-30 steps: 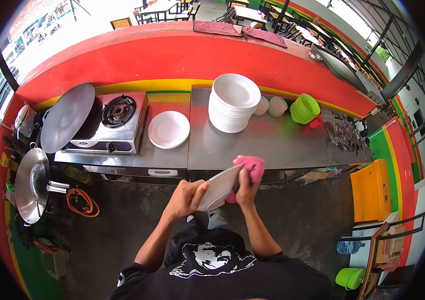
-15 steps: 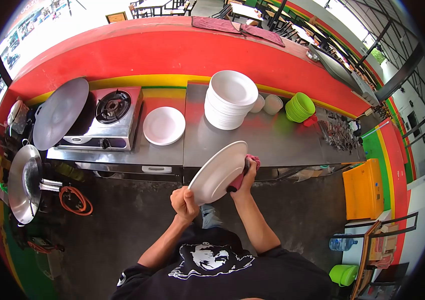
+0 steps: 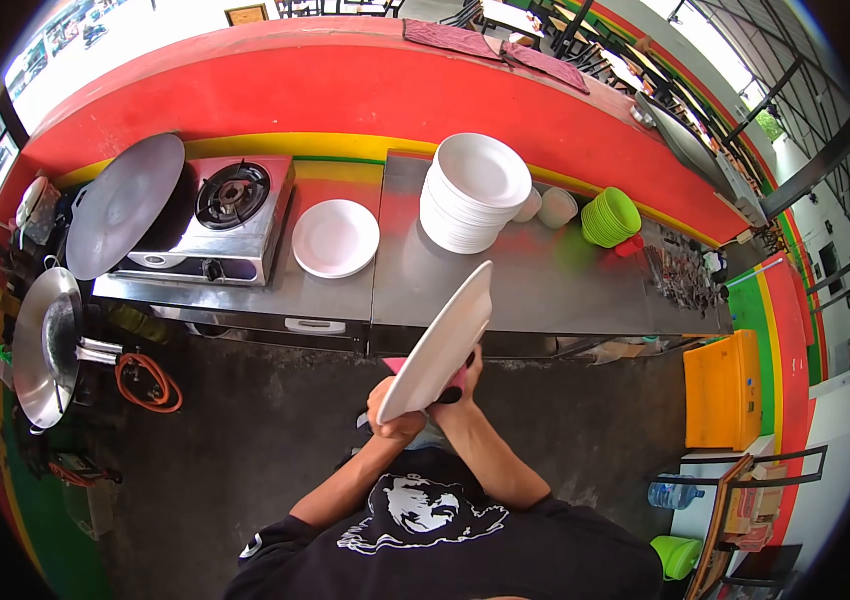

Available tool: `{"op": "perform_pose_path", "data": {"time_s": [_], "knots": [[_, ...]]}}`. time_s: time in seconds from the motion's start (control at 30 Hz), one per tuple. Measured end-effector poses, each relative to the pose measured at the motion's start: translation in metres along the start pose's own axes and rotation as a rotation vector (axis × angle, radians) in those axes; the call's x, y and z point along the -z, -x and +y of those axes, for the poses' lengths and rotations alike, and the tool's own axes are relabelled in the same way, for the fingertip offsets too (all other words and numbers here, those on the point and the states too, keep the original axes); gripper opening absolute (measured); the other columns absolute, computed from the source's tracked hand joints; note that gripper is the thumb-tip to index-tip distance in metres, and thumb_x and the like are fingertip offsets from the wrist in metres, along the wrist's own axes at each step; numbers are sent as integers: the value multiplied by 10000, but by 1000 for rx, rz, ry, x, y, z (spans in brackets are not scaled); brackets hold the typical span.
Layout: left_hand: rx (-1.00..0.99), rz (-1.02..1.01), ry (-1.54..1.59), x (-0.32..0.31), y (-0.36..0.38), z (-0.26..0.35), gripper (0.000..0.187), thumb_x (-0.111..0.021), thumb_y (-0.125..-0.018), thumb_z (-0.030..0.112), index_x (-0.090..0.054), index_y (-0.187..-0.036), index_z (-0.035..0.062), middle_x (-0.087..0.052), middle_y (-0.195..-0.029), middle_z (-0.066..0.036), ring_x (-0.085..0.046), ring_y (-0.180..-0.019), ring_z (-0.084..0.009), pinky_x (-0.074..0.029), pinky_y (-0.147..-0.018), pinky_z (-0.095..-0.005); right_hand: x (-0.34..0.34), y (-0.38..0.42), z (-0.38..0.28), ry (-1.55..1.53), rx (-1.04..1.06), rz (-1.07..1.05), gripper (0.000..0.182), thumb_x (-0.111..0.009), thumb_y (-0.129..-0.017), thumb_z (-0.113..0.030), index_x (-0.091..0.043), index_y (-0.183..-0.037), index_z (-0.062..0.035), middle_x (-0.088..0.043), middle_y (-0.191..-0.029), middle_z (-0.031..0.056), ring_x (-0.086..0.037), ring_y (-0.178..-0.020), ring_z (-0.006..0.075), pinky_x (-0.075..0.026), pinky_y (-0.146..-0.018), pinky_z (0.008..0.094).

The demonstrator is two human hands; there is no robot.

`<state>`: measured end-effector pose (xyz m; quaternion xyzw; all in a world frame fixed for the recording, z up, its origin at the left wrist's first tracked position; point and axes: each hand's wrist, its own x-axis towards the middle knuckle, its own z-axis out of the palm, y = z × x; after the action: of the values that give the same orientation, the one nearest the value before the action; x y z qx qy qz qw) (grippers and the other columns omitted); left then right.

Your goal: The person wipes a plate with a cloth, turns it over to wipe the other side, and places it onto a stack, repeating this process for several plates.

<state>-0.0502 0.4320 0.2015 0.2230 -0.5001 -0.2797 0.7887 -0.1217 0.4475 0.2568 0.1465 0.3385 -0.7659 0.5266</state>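
In front of my chest a white plate (image 3: 442, 335) is held steeply tilted, almost edge-on to me. My left hand (image 3: 393, 412) is closed on its lower rim. My right hand (image 3: 467, 382) is behind the plate, closed around a pink and black cloth (image 3: 457, 384) that presses on the underside. A bit of pink also shows at the plate's left edge. Part of my right hand's fingers is hidden by the plate. On the steel counter (image 3: 535, 300) beyond stand a tall stack of white plates (image 3: 465, 200) and, left of it, a low white plate pile (image 3: 336, 238).
A gas stove (image 3: 230, 220) and a large dark wok lid (image 3: 127, 205) sit at the left, with a steel wok (image 3: 43, 350) below. Green bowls (image 3: 610, 217) and heaped cutlery (image 3: 683, 275) are at the right. An orange box (image 3: 723, 390) stands on the floor.
The plate has turned more edge-on and come slightly lower. My right hand with the cloth has moved down and left along the underside, closer to my left hand.
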Motion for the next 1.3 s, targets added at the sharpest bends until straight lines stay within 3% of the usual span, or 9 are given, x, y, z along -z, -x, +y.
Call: {"op": "perform_pose_path", "data": {"time_s": [0.2, 0.3, 0.53, 0.8, 0.9, 0.93, 1.0, 1.13, 1.3], "knots": [[21, -427, 48, 17, 5, -19, 725, -308, -1032, 546, -644, -802, -54, -623, -695, -152, -587, -539, -297, -422, -484, -364, 56, -43, 4, -57, -109, -259, 477, -433, -899, -559, -627, -1051, -151, -658, -1008, 30, -632, -963, 227, -528, -833, 406], [116, -530, -11, 30, -7, -14, 714, -323, -1012, 577, -635, -913, -57, -595, -718, -164, -583, -575, -310, -422, -510, -357, 55, -54, -11, -45, 112, -11, 363, -514, -912, -467, -623, -1042, -145, -650, -994, 24, -639, -939, 220, -531, -835, 379], [983, -727, 245, 41, -119, -5, 743, -327, -1014, 621, -561, -1207, -57, -684, -1047, -93, -631, -897, -126, -478, -773, -243, 66, -49, -57, 666, 745, 132, 159, -575, -959, -253, -587, -984, -97, -561, -899, -1, -528, -820, 96, -462, -768, 277], [824, -1011, -148, 28, -115, -12, 465, -426, -1075, 362, -561, -876, -36, -398, -585, -47, -346, -611, -74, -356, -537, -291, 12, -18, -31, 1054, 1104, -24, 232, -602, -939, -161, -575, -1089, 14, -604, -1110, 123, -560, -1062, 219, -420, -973, 338], [753, -1157, -210, 18, -115, -3, 412, -457, -1062, 318, -579, -889, -36, -422, -548, -152, -416, -478, -174, -391, -511, -354, 3, -5, -23, 1406, 1361, -134, 429, -667, -858, -180, -585, -1239, -1, -586, -1253, 171, -546, -1194, 328, -368, -1063, 435], [675, -1180, -182, 10, -114, 5, 321, -489, -1038, 257, -603, -907, -14, -508, -620, -236, -518, -515, -377, -439, -540, -407, -6, 5, -19, 1536, 1451, -164, 472, -678, -841, -193, -585, -1266, -9, -584, -1267, 173, -542, -1209, 338, -358, -1074, 451], [448, -1210, -115, 9, -98, -2, 260, -507, -1022, 215, -612, -905, 8, -530, -656, -258, -518, -590, -466, -453, -551, -433, -11, 14, -14, 1673, 1405, -247, 513, -686, -818, -243, -604, -1276, -26, -604, -1279, 162, -541, -1223, 343, -335, -1090, 473], [534, -1205, -193, 14, -108, 1, 257, -498, -1021, 195, -608, -874, 15, -497, -607, -232, -501, -547, -439, -420, -511, -432, -8, -1, -34, 1518, 1402, -378, 434, -648, -855, -235, -626, -1226, -11, -624, -1269, 168, -544, -1228, 336, -340, -1095, 450], [531, -876, -151, 22, -128, 13, 425, -440, -1064, 275, -509, -749, -1, -334, -535, -93, -330, -463, -118, -274, -448, -318, 25, -48, -45, 850, 930, -279, 465, -404, -1042, -336, -530, -1326, 10, -542, -1387, 169, -461, -1327, 265, -312, -1130, 412]]}}
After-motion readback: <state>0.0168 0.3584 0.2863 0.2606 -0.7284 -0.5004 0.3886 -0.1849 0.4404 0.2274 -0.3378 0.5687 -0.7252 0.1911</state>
